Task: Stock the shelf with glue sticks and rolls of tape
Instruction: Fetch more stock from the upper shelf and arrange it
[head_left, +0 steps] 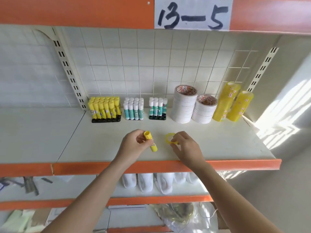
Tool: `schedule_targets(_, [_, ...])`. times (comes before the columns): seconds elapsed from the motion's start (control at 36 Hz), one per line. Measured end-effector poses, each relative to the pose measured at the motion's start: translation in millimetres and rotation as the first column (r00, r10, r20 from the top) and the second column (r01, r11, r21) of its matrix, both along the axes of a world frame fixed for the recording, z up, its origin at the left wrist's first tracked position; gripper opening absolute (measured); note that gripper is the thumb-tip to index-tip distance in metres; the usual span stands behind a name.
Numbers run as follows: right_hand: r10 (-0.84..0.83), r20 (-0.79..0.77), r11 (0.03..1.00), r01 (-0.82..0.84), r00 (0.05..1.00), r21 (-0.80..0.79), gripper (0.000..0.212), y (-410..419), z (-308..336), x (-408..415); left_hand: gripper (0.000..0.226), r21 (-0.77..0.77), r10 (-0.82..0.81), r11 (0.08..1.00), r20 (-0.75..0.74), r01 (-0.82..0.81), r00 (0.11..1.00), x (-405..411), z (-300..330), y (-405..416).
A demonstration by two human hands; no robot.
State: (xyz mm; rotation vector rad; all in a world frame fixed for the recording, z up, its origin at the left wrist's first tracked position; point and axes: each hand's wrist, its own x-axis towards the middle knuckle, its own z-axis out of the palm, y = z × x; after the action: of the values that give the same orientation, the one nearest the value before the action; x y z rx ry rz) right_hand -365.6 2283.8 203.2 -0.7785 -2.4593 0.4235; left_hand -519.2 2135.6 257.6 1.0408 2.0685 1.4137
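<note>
Fingers of the left hand (pixel 134 143) curl round a yellow plastic glue stick (pixel 150 141), cap uppermost. Right hand (pixel 184 146) pinches a small yellow translucent tape ring (pixel 169 139) just beside it. Both hover above the white metal shelf (pixel 218 140); beyond the fingertips stand racked yellow glue sticks (pixel 104 107), white glue sticks (pixel 134 109) and stacked white tape rolls (pixel 184 104).

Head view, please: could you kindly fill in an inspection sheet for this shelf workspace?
Surface: white shelf, orange front edge.
Job's things: yellow glue sticks in a black tray; white glue sticks; white tape stacks; yellow tape rolls, all at the back.
Clutter: nothing seen.
Hands: left hand holds a yellow glue stick; right hand pinches a yellow ring.
Cables: nothing seen.
Surroundings: sign reading 13-5; lower shelves stocked.
</note>
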Motion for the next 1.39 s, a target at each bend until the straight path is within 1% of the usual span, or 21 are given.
schedule_targets(0.17, [0.042,0.015,0.999,-0.042,0.999,-0.006,0.014,2,-7,-7,0.012,0.019,0.048,0.999,0.048,-0.049,0.998,10,-8,3])
schedule_targets(0.28, [0.027,0.028,1.000,-0.027,0.999,-0.011,0.016,-3,-5,-18,0.010,0.020,0.070,0.997,0.080,-0.072,0.994,10,-10,2])
schedule_targets(0.39, [-0.002,0.065,1.000,0.004,0.998,-0.029,0.018,-9,-6,-32,0.010,0.051,0.089,0.994,0.114,-0.095,0.990,2,-10,0])
schedule_targets(0.53, [-0.018,0.103,1.000,0.019,0.995,-0.004,0.018,-12,-5,-48,0.009,0.087,0.088,0.991,0.133,-0.101,0.987,-13,-10,-5])
schedule_targets(0.58, [-0.011,0.129,1.000,0.009,0.992,0.018,0.017,-15,-6,-54,0.009,0.097,0.101,0.988,0.173,-0.119,0.980,-19,-11,-9])
schedule_targets(0.67, [-0.012,0.168,0.998,0.002,0.986,0.058,0.016,-20,-6,-60,0.009,0.112,0.113,0.982,0.290,-0.151,0.950,-28,-16,-12])
schedule_targets(0.72, [-0.029,0.125,0.998,0.021,0.992,0.065,0.013,-25,-4,-62,0.010,0.093,0.119,0.983,0.331,-0.158,0.936,-34,-19,-12])
schedule_targets(0.75, [-0.033,0.070,0.998,0.029,0.997,0.060,0.011,-29,-4,-64,0.012,0.082,0.120,0.984,0.348,-0.158,0.930,-37,-20,-11])
schedule_targets(0.81, [-0.047,-0.060,0.999,0.048,0.997,0.002,0.009,-39,-1,-67,0.016,0.078,0.115,0.984,0.390,-0.158,0.914,-41,-21,-12])
schedule_targets(0.83, [-0.044,-0.116,0.996,0.034,0.992,-0.079,0.009,-46,4,-70,0.020,0.083,0.109,0.984,0.414,-0.156,0.904,-42,-22,-13])
schedule_targets(0.86, [-0.040,-0.165,0.981,0.008,0.985,-0.194,0.011,-52,10,-73,0.025,0.087,0.101,0.985,0.429,-0.152,0.898,-44,-22,-14])
schedule_targets(0.92, [-0.047,-0.221,0.895,-0.058,0.974,-0.442,0.013,-62,23,-79,0.029,0.083,0.088,0.987,0.418,-0.134,0.904,-47,-23,-15])
schedule_targets(0.94, [-0.067,-0.247,0.853,-0.072,0.967,-0.517,0.013,-65,28,-83,0.026,0.082,0.085,0.988,0.404,-0.129,0.911,-49,-24,-16])
schedule_targets(1.0, [-0.144,-0.292,0.788,-0.069,0.945,-0.611,0.008,-67,32,-88,0.022,0.090,0.079,0.989,0.378,-0.121,0.922,-53,-28,-18])
schedule_targets(1.06, [-0.216,-0.322,0.716,-0.075,0.922,-0.694,0.006,-68,35,-92,0.023,0.096,0.058,0.991,0.343,-0.096,0.938,-57,-30,-21])
schedule_targets(1.11, [-0.249,-0.359,0.662,-0.112,0.900,-0.741,0.006,-71,38,-97,0.024,0.089,0.030,0.994,0.310,-0.061,0.950,-60,-32,-24])
schedule_targets(1.14, [-0.254,-0.373,0.654,-0.126,0.892,-0.746,0.006,-72,39,-98,0.025,0.079,0.015,0.996,0.298,-0.040,0.955,-61,-32,-25])
schedule_targets(1.25, [-0.215,-0.375,0.666,-0.145,0.902,-0.732,0.005,-79,39,-109,0.027,0.039,-0.032,0.999,0.240,0.023,0.970,-64,-30,-27])
schedule_targets(1.39, [-0.130,-0.290,0.697,-0.120,0.948,-0.706,0.014,-81,37,-124,0.025,0.024,0.000,1.000,0.100,-0.002,0.995,-75,-28,-28])
